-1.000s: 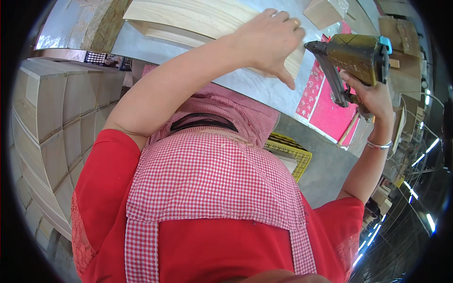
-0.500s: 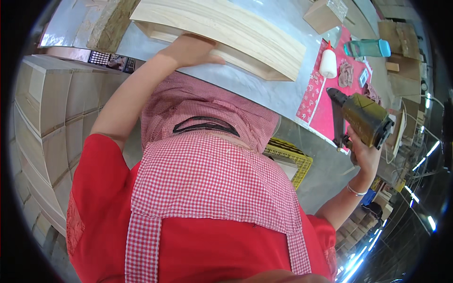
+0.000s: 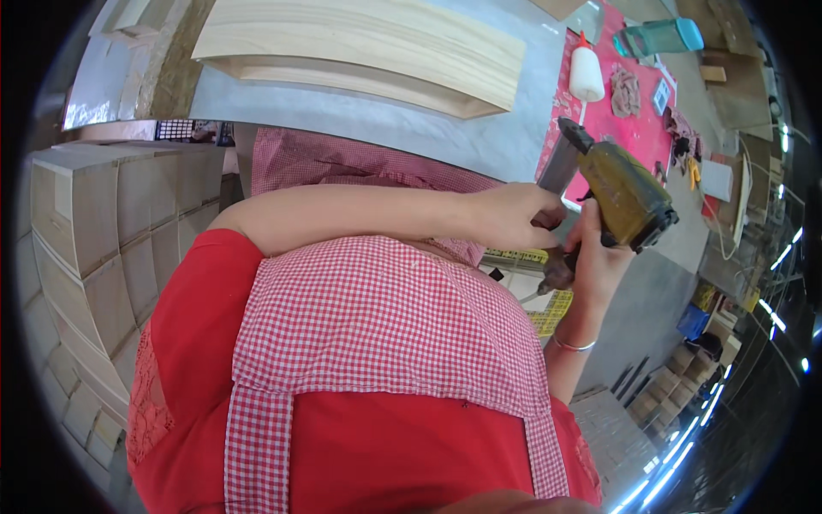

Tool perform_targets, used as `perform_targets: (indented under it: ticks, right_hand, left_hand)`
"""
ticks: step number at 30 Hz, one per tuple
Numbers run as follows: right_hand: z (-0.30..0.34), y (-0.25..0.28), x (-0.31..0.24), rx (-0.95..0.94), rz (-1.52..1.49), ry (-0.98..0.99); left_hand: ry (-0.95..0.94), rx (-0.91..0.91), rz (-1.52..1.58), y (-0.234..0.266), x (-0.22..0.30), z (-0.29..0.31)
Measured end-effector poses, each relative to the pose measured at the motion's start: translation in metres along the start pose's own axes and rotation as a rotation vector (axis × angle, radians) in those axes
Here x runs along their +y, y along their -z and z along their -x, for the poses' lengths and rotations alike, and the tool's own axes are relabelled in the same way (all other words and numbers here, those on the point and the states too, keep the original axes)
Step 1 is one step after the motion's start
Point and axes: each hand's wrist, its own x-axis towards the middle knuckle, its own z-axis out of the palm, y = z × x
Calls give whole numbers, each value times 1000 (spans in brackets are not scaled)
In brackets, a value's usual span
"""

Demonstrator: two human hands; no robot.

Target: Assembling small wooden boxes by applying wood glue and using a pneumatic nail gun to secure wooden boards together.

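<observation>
My right hand (image 3: 597,261) is wrapped round the grip of a nail gun (image 3: 627,195) with a worn yellow-brown body, raised off the table at the right. Across my front reaches my left arm, and my left hand (image 3: 514,214) has its fingers curled against the lower end of the gun's magazine, near the grip. Part of those fingertips is hidden. A long pale wooden box (image 3: 368,51) lies on the grey tabletop (image 3: 282,104), its open side toward me, touched by neither hand.
On a pink cover (image 3: 604,111) at the right are a white glue bottle (image 3: 586,75) with a red tip, a crumpled cloth (image 3: 625,92) and a teal bottle (image 3: 659,38). Wooden boxes (image 3: 94,214) are stacked at the left. A yellow crate (image 3: 552,313) sits below the table's edge.
My left hand has let go of the wooden box and crossed right to the nail gun. The right hand has brought the gun somewhat nearer my middle.
</observation>
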Motion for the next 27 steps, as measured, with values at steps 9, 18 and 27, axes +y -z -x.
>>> perform_targets:
  ticks: [9, 18, 27]
  right_hand:
    - [2, 12, 13, 113, -102, 11]
    - [-17, 58, 23, 204, -335, -2]
    - [-109, 95, 109, 297, -258, -103]
  left_hand:
    - [-95, 66, -110, -35, 11, -16]
    - [173, 46, -328, -11, -23, -32]
    - [468, -257, 135, -25, -69, -49]
